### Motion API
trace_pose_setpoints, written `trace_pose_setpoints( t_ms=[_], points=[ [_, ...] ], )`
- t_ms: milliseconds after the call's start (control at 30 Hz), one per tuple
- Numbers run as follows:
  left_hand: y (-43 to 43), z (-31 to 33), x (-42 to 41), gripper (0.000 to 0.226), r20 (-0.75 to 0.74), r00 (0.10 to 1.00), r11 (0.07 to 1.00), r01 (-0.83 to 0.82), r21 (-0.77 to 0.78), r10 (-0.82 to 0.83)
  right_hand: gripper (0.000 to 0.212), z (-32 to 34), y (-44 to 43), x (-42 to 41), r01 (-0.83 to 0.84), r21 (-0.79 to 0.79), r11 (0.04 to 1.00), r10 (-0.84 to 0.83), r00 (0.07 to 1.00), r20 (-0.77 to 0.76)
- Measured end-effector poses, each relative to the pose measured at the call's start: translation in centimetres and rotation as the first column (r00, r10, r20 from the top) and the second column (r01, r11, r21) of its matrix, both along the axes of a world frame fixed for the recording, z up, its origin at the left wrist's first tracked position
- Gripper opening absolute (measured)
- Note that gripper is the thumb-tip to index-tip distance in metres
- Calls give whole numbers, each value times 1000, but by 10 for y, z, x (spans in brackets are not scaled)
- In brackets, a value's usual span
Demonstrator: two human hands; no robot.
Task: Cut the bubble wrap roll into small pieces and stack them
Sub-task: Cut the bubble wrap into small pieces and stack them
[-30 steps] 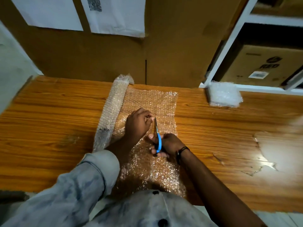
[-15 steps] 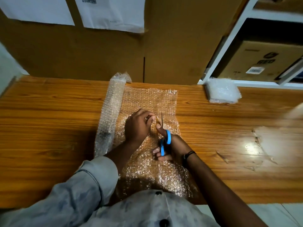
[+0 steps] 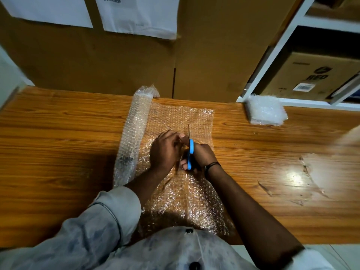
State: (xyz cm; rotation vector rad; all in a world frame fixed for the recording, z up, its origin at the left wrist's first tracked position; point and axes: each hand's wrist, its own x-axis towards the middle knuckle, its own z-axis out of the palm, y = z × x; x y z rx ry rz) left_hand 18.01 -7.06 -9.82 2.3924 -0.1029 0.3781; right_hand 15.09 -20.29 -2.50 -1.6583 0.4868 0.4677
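Observation:
A bubble wrap roll (image 3: 132, 137) lies on the wooden table (image 3: 58, 152), its loose sheet (image 3: 181, 117) spread to the right and running down to the table's near edge. My right hand (image 3: 202, 154) grips blue-handled scissors (image 3: 190, 151), blades pointing away along the sheet's middle. My left hand (image 3: 165, 151) sits just left of the blades with curled fingers holding the sheet beside the cut line. A stack of cut bubble wrap pieces (image 3: 266, 110) rests at the far right of the table.
A large cardboard panel (image 3: 126, 61) with paper sheets stands behind the table. A white shelf (image 3: 272, 55) at the back right holds a cardboard box (image 3: 311, 78). The tabletop's surface is worn and peeling at the right (image 3: 303, 178).
The scissors and my right hand have travelled further away from me along the sheet, lengthening the cut. My left hand stays beside the blades.

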Motion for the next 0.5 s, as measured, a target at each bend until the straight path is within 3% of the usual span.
trace_pose_setpoints(
  t_ms=[267,400,500],
  points=[
    [-1,5,-1,24,52,998,999,40,-31,-38,57,-7,-5,8,-2,-168,986,5,1000,17],
    [0,4,0,21,58,998,999,23,-42,-21,60,-1,-11,13,17,-51,999,-18,1000,-3],
    [0,6,-2,21,84,996,998,28,-62,-23,74,-4,-4,21,22,157,987,-16,999,-39]
  ],
)
